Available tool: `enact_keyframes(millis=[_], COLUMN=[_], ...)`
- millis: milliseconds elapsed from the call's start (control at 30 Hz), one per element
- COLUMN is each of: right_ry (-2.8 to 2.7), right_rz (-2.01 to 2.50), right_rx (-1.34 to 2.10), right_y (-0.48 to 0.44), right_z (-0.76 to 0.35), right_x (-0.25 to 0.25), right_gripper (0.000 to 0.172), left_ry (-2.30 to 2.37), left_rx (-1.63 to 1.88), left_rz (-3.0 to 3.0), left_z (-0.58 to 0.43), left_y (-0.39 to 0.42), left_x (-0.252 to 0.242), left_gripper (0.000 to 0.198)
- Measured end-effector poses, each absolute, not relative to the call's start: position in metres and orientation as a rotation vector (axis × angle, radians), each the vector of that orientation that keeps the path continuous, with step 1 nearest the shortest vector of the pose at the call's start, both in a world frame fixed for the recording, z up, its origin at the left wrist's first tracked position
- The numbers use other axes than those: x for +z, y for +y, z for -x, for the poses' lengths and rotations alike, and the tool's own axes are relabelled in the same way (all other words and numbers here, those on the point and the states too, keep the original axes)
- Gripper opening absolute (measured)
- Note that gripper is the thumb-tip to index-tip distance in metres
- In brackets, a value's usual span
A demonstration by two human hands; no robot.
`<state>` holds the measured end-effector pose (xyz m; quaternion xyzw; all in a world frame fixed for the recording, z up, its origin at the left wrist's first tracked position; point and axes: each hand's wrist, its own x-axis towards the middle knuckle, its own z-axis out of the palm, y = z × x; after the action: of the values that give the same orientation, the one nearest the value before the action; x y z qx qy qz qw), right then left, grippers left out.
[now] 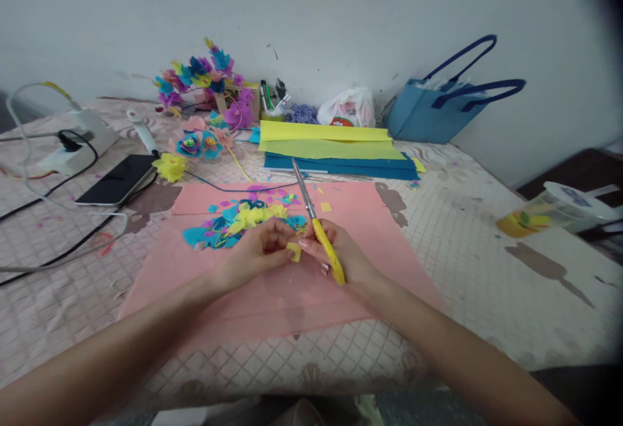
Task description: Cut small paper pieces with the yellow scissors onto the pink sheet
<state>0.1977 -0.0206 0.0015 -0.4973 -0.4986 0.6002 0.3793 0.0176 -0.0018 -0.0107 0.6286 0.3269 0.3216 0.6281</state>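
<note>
My left hand (265, 247) pinches a small yellow paper piece (294, 252) between thumb and fingers, above the pink sheet (233, 296). Close beside it, my right hand (335, 250) holds scissors (328, 252) with yellow handles, their blades pointing up and away from me. The right fingertips come close to the yellow piece; whether they touch it I cannot tell. Just behind my left hand lies a heap of cut paper petals (219, 228) in blue, yellow and purple. Another small yellow paper square (326, 206) rests on the pink sheet behind the scissors.
Folded yellow paper (326, 140) and blue paper (341, 165) lie at the back. Paper flowers (195, 143), a phone (117, 179), a glue gun (141, 132) and a power strip (73, 150) are on the left. A blue bag (423, 114) and plastic cup (549, 212) stand right.
</note>
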Motion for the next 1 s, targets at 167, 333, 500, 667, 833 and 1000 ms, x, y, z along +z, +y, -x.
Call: enact_keyframes(millis=[167, 333, 500, 667, 833, 1000], right_ry=[-1.284, -1.299, -1.319, -1.274, -1.148, -1.094], right_rz=[1.217, 1.238, 1.227, 1.25, 1.317, 1.3], right_rx=[1.594, 1.554, 1.572, 1.547, 1.541, 1.576], right_y=[-0.022, -0.021, -0.02, -0.021, -0.023, -0.023], right_z=[-0.197, -0.198, -0.199, -0.197, -0.198, -0.198], right_x=[0.007, 0.006, 0.008, 0.004, 0.003, 0.005], right_gripper=[0.04, 0.038, 0.038, 0.034, 0.03, 0.028], left_ry=[0.752, 0.735, 0.717, 0.701, 0.769, 0.844], left_rx=[0.632, 0.665, 0.641, 0.632, 0.747, 0.749], left_rz=[-1.483, -1.505, -1.521, -1.546, -1.685, -1.858], left_z=[-0.017, -0.014, -0.013, -0.013, -0.012, -0.014], left_y=[-0.004, 0.0, 0.003, 0.002, -0.003, -0.011], left_x=[-0.012, -0.016, -0.011, -0.007, -0.003, -0.002], left_gripper=[0.032, 0.033, 0.029, 0.022, 0.019, 0.018])
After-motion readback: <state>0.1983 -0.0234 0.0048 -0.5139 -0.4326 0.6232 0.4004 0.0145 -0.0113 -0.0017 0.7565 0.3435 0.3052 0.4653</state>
